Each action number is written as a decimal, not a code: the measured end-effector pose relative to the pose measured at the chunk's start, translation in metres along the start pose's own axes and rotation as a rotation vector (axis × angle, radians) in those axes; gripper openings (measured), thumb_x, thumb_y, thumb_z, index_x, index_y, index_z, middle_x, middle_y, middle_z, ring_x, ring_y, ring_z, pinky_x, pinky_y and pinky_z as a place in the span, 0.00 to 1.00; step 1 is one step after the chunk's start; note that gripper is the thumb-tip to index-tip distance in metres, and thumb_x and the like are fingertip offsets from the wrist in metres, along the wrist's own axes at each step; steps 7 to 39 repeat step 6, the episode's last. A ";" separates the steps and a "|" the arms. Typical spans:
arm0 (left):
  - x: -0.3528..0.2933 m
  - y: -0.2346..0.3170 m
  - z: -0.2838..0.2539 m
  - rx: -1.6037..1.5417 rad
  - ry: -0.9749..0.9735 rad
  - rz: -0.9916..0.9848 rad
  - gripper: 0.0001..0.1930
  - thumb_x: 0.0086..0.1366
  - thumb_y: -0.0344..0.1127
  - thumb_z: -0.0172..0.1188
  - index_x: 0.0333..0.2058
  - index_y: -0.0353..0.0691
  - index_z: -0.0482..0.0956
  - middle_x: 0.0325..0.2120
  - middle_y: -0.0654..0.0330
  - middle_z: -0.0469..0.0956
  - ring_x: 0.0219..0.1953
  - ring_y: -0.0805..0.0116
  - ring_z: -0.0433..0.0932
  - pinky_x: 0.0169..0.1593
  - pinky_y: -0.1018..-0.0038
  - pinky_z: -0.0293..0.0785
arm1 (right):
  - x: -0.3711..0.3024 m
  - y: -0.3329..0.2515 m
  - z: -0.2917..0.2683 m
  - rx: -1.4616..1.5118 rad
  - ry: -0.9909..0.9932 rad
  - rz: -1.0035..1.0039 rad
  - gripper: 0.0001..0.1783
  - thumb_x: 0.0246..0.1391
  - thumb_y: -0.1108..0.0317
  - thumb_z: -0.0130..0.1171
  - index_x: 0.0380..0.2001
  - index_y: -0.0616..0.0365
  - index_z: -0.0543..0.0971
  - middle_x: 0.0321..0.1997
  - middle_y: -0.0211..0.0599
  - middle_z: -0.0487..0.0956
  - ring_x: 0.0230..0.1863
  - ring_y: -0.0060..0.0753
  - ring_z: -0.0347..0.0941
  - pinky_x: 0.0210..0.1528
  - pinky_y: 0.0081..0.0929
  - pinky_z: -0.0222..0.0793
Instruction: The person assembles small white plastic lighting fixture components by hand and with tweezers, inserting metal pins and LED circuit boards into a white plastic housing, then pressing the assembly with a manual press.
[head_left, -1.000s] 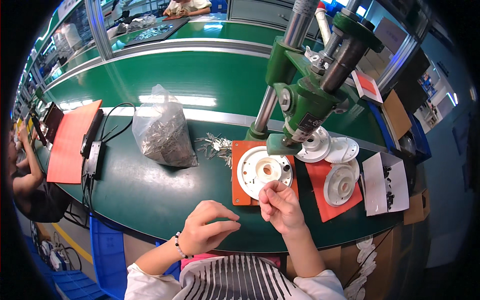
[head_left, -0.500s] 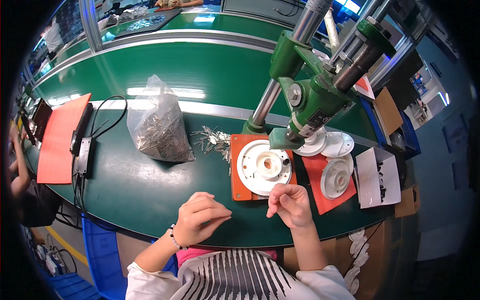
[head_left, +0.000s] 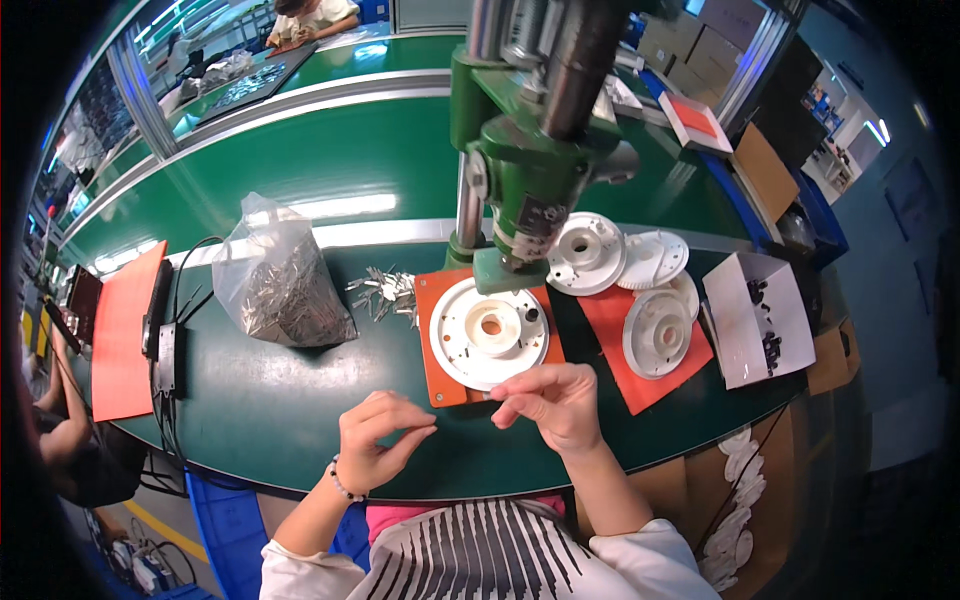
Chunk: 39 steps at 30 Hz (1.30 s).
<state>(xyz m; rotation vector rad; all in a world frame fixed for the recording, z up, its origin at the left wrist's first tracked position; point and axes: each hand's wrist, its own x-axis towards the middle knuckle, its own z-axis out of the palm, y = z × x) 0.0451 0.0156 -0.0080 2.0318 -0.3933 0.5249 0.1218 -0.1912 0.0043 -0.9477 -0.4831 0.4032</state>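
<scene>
My left hand (head_left: 382,442), with a beaded bracelet at its wrist, is held above the table's near edge. Its fingers are curled toward the thumb; whether anything small is between them cannot be made out. My right hand (head_left: 556,408) is at the near edge of a white round plastic disc (head_left: 455,352), its thumb and forefinger drawn together. Anything in that pinch is too small to name. The disc lies on an orange plate (head_left: 438,382) under the head of a green press (head_left: 520,190). A raised hub and a small black part (head_left: 532,314) show on the disc.
Left of the plate lie loose metal pins (head_left: 385,292) and a clear bag of pins (head_left: 285,290). More white discs (head_left: 655,335) rest to the right, some on an orange sheet (head_left: 640,392). Beyond stands a white box (head_left: 750,340) with black parts. Another person sits across the table.
The view has shifted, so the press and table sit differently in it. My right forefinger and thumb have stretched out leftward over the disc's near edge. My left hand stays curled.
</scene>
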 end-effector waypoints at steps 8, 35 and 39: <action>0.032 0.009 0.018 -0.083 -0.061 0.100 0.10 0.42 0.22 0.65 0.26 0.39 0.78 0.23 0.60 0.77 0.26 0.66 0.76 0.33 0.74 0.69 | 0.003 0.001 -0.010 0.030 0.125 -0.071 0.06 0.43 0.83 0.59 0.26 0.67 0.73 0.31 0.51 0.77 0.25 0.38 0.77 0.27 0.26 0.76; 0.032 0.009 0.018 -0.083 -0.061 0.100 0.10 0.42 0.22 0.65 0.26 0.39 0.78 0.23 0.60 0.77 0.26 0.66 0.76 0.33 0.74 0.69 | 0.003 0.001 -0.010 0.030 0.125 -0.071 0.06 0.43 0.83 0.59 0.26 0.67 0.73 0.31 0.51 0.77 0.25 0.38 0.77 0.27 0.26 0.76; 0.032 0.009 0.018 -0.083 -0.061 0.100 0.10 0.42 0.22 0.65 0.26 0.39 0.78 0.23 0.60 0.77 0.26 0.66 0.76 0.33 0.74 0.69 | 0.003 0.001 -0.010 0.030 0.125 -0.071 0.06 0.43 0.83 0.59 0.26 0.67 0.73 0.31 0.51 0.77 0.25 0.38 0.77 0.27 0.26 0.76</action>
